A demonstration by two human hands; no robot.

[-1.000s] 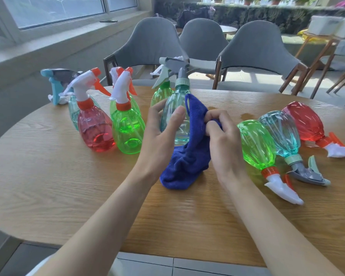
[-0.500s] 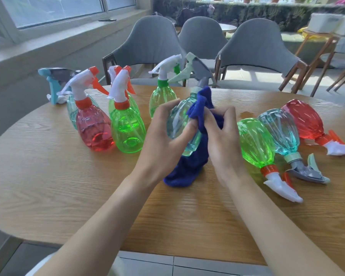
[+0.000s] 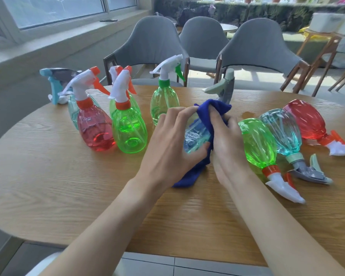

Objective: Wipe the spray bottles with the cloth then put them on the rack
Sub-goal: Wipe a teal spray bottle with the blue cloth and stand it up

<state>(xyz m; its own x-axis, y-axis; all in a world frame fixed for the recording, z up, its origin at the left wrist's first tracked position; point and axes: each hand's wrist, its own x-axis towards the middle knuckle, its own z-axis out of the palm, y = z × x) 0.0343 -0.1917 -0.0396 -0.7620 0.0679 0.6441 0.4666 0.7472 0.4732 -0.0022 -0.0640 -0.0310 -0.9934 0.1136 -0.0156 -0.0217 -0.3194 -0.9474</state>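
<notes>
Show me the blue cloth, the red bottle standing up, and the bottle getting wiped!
blue cloth (image 3: 187,175): head view, on its lower end.
standing red bottle (image 3: 95,132): head view, on its round belly.
bottle getting wiped (image 3: 195,134): head view, on its clear body.

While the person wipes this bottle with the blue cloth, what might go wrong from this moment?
1. The right hand works close beside the lying green bottle; a nudge may set it rolling.
2. The held bottle is tilted in the left hand, gripped at its smooth body; it may slip.
3. The blue cloth bunches just below the trigger head and might press it, so it sprays.
</notes>
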